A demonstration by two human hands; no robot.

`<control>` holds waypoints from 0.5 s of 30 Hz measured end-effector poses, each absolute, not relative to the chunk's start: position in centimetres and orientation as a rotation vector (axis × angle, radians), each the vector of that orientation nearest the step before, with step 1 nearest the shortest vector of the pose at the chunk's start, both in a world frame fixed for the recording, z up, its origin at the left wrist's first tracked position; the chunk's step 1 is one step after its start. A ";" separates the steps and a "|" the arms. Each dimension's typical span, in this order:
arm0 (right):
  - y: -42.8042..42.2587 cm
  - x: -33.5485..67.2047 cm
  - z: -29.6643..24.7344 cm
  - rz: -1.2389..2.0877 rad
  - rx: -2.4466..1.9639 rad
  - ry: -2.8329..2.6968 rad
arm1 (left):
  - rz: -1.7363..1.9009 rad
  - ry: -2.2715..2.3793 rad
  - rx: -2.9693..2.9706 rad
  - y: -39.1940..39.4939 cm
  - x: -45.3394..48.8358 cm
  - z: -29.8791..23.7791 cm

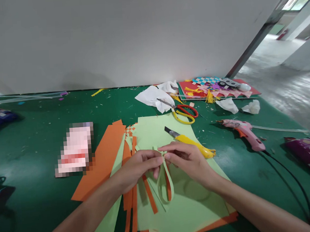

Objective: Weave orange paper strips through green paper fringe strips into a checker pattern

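My left hand [139, 166] and my right hand [187, 159] meet fingertip to fingertip over a light green paper sheet [182, 202]. Both pinch a light green paper strip [163, 180] that hangs below them in a loop, with an orange strip beside it. Orange paper strips [131, 202] lie under my left hand, and a small orange-and-green woven patch [130, 130] shows at the sheet's far left corner. A yellow utility knife [191, 141] lies on the sheet just beyond my right hand.
An orange sheet [102, 158] lies left. Red-and-yellow scissors [183, 112] and white tissue [153, 96] sit further back. A pink glue gun [245, 132] with black cord lies right. Coloured paper crafts [216, 88] are at the back right, a blurred pink item [76, 149] left.
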State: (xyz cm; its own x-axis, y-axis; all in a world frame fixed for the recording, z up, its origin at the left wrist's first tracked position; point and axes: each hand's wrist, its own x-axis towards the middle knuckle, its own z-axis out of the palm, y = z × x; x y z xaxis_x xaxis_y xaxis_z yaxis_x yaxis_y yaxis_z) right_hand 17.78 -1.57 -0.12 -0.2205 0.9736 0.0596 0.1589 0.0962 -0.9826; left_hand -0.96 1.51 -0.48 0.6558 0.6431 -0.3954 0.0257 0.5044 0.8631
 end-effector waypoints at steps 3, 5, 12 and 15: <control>-1.6 17.8 0.0 1.234 -1.173 -1.521 | 0.416 0.788 0.982 1.5 -1.0 -0.4; -1.6 17.8 0.1 1.237 -1.180 -1.519 | 0.414 0.795 0.986 1.5 -1.0 -0.5; -1.5 17.8 0.4 1.176 -1.178 -1.556 | 0.402 0.811 0.962 1.5 -1.0 -0.3; -1.6 17.8 0.3 1.136 -1.170 -1.598 | 0.401 0.807 0.937 1.5 -1.0 -0.4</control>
